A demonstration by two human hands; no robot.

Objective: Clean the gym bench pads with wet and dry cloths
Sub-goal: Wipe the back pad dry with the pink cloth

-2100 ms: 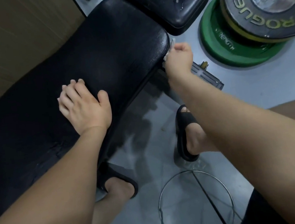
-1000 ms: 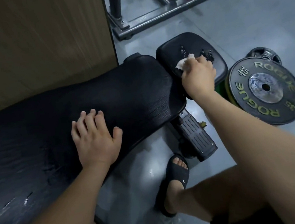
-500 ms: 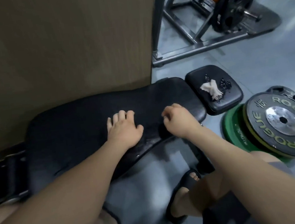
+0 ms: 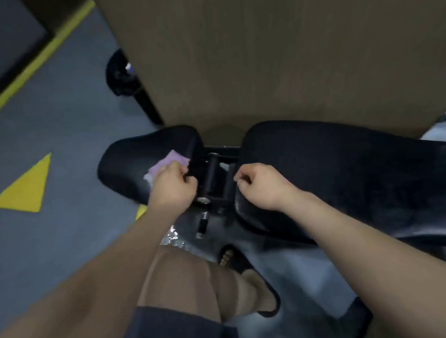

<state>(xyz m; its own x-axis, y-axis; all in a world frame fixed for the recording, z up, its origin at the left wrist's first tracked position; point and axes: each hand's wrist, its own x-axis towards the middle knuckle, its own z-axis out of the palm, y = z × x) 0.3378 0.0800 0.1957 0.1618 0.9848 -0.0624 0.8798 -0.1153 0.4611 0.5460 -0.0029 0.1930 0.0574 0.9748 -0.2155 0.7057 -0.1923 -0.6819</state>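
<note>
The left grip (image 4: 172,184) is curled over a pink cloth (image 4: 171,161) lying on the small seat pad (image 4: 132,162). The right grip (image 4: 262,185), fingers curled in, hovers at the end of the long pad (image 4: 340,161).

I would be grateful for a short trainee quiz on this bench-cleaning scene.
1. True or false: the pink cloth lies on the long pad.
2. The triangle painted on the floor is: A red, B yellow, C white.
3. Which hand is at the cloth?
Key: 1 false, it lies on the small pad; 2 B; 3 the left hand; the right hand is at the long pad's end.
</note>
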